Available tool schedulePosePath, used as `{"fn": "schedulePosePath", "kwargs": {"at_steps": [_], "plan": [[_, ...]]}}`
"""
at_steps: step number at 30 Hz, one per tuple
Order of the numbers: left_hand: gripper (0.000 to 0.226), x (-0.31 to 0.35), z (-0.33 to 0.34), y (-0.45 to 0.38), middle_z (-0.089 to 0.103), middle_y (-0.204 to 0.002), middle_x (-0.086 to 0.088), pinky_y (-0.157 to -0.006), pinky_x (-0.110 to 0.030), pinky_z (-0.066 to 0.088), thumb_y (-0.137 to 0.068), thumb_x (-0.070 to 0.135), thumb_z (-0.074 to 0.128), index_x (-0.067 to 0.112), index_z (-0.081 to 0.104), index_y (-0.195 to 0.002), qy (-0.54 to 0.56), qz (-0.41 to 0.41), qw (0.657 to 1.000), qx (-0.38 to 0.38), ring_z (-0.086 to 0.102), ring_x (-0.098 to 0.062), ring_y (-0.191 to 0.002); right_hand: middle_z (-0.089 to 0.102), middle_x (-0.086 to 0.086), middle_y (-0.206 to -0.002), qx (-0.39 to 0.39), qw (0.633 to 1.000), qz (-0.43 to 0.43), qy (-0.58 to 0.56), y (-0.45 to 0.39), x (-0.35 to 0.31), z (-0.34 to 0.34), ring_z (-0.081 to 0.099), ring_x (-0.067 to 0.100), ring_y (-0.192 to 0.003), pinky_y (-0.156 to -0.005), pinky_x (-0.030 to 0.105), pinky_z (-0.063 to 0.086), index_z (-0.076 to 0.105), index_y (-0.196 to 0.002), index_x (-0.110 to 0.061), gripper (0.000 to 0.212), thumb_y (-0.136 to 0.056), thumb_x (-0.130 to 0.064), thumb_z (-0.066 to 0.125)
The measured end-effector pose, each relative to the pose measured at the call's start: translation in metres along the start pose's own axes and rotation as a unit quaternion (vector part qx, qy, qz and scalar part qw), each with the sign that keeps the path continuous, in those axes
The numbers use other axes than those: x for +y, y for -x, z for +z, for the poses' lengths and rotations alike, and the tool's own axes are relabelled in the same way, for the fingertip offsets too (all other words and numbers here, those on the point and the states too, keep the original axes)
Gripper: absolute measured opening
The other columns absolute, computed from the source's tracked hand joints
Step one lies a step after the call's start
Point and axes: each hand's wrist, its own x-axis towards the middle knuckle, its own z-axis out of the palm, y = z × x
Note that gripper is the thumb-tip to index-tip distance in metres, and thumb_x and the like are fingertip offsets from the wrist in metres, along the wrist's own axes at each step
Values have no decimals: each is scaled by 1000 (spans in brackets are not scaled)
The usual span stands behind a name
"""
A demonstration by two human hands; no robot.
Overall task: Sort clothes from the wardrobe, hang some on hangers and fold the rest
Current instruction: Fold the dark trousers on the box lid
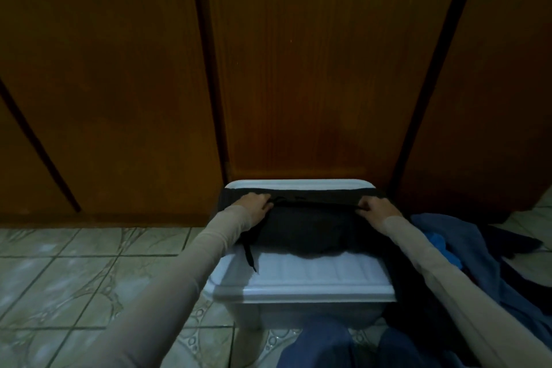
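Knees at 6 o'clock; left hand (253, 203) and right hand (378, 208) each pinch dark drawstring shorts (310, 225) atop white storage bin lid (313, 275); blue clothes pile (466, 236) at 3 o'clock.

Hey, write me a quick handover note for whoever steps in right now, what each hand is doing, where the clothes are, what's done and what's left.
Left hand: gripping the left end of the dark garment at its waistband.
Right hand: gripping the right end of the same edge.
The garment lies spread on the white lid of a plastic storage box, in front of the closed wooden wardrobe doors; its black drawstring trails over the lid.
Pile of blue clothes: on the tiled floor to the right.
Done: one garment laid out for folding.
Left: fold it, then sort the pile. No hangers in view.
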Motion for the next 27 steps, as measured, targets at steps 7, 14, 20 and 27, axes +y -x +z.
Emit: {"fn": "schedulePosePath", "kwargs": {"at_steps": [7, 14, 20, 27], "plan": [[38, 14, -23, -26, 58, -121, -10, -81, -34, 41, -103, 34, 26, 14, 42, -131, -209, -30, 974, 86, 56, -26, -109, 58, 14, -115, 92, 989, 114, 8, -27, -16, -3, 57, 29, -102, -81, 33, 44, 58, -116, -10, 45, -97, -47, 39], [36, 15, -8, -66, 54, -130, -9, -110, -48, 24, -100, 20, 36, 13, 37, -135, -200, -81, 971, 104, 49, -26, -122, 61, 10, -99, 123, 983, 117, 65, -74, -23, 1, 60, 26, -90, -72, 30, 42, 60, -97, -10, 50, -91, -58, 44], [45, 4, 19, -103, 38, -143, -10, -113, -51, 19, -98, 14, 36, 10, 29, -142, -147, -107, 979, 88, 33, -26, -134, 61, 5, -98, 98, 978, 109, 145, -109, -24, 16, 60, 21, -93, -75, 28, 44, 60, -101, -14, 49, -88, -59, 47], [51, 21, 47, -102, 21, -151, -11, -115, -54, 6, -98, 20, 36, 12, 19, -146, -92, -89, 980, 153, 16, -26, -142, 62, 1, -101, 100, 973, 83, 189, -125, -12, 43, 61, 17, -94, -71, 27, 40, 55, -107, -17, 40, -92, -54, 45]]}}
